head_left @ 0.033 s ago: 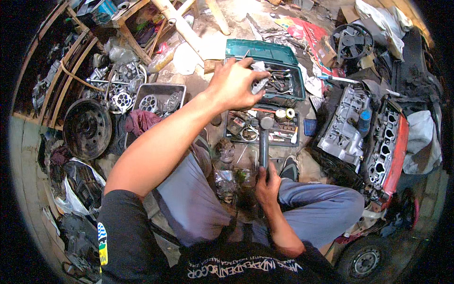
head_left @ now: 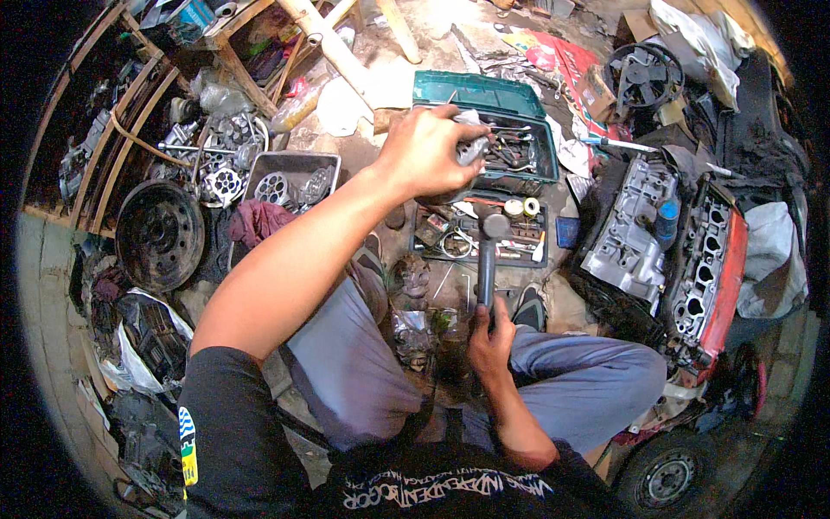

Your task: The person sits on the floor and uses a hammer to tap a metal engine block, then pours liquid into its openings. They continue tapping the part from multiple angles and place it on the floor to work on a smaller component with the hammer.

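Head view: left hand (head_left: 424, 154) partly hides grey piece (head_left: 469, 150).

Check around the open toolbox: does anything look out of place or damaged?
Mildly: a slim metal rod lies loose on the floor, on the person's side of the tool tray, rather than among its tools. The hammer in the right hand shows no obvious damage, and I see no clear spill.
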Demonstrator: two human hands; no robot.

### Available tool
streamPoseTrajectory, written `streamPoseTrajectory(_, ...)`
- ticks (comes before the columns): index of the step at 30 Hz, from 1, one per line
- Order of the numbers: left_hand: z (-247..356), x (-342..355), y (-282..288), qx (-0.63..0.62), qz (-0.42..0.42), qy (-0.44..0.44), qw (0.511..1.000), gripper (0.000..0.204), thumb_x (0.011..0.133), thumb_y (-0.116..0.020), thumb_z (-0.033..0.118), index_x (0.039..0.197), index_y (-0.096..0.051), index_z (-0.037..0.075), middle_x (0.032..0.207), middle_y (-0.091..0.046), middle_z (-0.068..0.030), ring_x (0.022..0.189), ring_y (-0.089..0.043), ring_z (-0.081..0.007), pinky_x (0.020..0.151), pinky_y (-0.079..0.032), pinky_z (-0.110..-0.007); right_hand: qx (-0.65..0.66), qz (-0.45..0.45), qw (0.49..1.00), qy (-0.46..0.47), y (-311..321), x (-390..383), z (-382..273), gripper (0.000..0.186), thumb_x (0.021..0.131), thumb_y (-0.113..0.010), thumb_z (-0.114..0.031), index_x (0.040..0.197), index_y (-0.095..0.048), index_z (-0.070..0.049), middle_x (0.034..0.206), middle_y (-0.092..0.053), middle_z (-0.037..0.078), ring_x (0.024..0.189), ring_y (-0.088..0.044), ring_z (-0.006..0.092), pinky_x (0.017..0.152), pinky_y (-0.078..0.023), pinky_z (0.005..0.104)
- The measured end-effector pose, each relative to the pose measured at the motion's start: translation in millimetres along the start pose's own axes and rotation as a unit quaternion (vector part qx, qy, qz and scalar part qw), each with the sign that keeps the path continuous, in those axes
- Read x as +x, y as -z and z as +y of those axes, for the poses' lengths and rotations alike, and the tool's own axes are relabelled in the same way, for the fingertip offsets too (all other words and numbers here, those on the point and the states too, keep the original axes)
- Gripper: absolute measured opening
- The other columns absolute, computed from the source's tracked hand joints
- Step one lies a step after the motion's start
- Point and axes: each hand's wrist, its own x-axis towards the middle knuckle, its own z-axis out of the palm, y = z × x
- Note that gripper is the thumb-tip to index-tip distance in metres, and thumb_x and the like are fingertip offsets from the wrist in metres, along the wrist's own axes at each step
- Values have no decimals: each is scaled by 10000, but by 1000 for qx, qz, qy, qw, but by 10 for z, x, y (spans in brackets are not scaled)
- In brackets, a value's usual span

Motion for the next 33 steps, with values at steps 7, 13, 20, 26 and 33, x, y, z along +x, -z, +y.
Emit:
streamPoseTrajectory(7, 61, 30, -10, -36, -38, 24, 998, 463, 769, -773, 382, 1176, -742, 164, 1023, -686, -175, 893, -691, -365, 797, -554, -454, 19, 117, 976, 182, -37, 32, -41, 327, 1046, -511, -290, 1179, -608, -7, 617, -521, 14, 547, -449, 91, 494, -372, 263)
streamPoseTrajectory(13, -31, 50, 13, -38, -62, 61, 995, 474, 773, -765, 373, 1200, -729, 170, 1043, -692, -178, 940, -688, -355, 835, -546, -442, 65, 7, 997, -40, -69, 1, 227, 348, 1002, -600, -223, 1246, -563, 21, 748, -659, 122, 584, -599, 222, 569, -482, 407)
streamPoseTrajectory(20, -50, 39, -20, -37, -65, 71, 995, 490, 769, -759, 368, 1201, -724, 140, 1068, -694, -184, 962, -680, -362, 851, -537, -453, 78, 120, 973, 181, 3, 77, -165, 262, 1007, -554, -227, 1129, -597, 0, 709, -528, 6, 608, -485, 101, 520, -394, 279)
streamPoseTrajectory(26, 61, 23, -85, 30, -53, 47, 997, 485, 771, -749, 385, 1200, -725, 157, 1057, -693, -185, 959, -678, -372, 852, -537, -456, 21, 15, 1000, 3, -143, -7, 71, 316, 1004, -580, -228, 1188, -584, 29, 779, -599, 58, 638, -549, 172, 586, -454, 324)
streamPoseTrajectory(33, 66, 18, -83, -10, -42, 71, 997, 489, 771, -760, 377, 1209, -723, 162, 1062, -694, -188, 976, -677, -383, 875, -537, -457, 129, 90, 981, 115, -77, -6, -84, 447, 1030, -541, -350, 1245, -563, 41, 730, -536, 7, 606, -457, 83, 539, -383, 252)
